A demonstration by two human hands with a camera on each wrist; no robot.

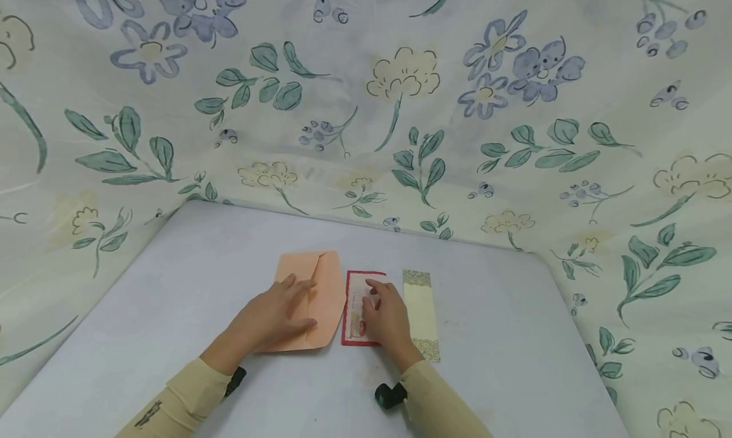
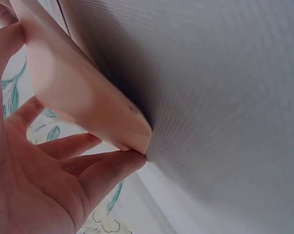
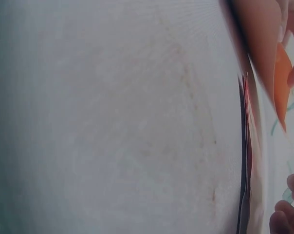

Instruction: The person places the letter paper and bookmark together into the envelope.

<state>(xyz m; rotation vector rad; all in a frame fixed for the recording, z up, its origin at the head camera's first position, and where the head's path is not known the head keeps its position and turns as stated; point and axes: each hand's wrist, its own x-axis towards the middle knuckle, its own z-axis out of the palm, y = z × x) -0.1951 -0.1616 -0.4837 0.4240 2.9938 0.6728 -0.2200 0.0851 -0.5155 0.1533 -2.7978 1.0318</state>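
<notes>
A peach paper envelope (image 1: 327, 301) lies on the white table, its flap edges towards the person. My left hand (image 1: 273, 314) rests on it with the fingers spread. In the left wrist view the fingertips touch the edge of the envelope (image 2: 79, 92). Just right of it lies a red-bordered card (image 1: 356, 288) with a printed picture. Over the card's right side hovers my right hand (image 1: 391, 320), thumb and fingers loosely bent and apart, nothing between them. The right wrist view shows that card (image 3: 245, 161) edge-on, with the right fingertips (image 3: 285, 214) beside it.
To the right of the card lies a cream paper strip (image 1: 420, 304) with patterned gold ends. The white table (image 1: 503, 336) ends at the back against a flowered cloth (image 1: 354, 126), which also hangs at both sides.
</notes>
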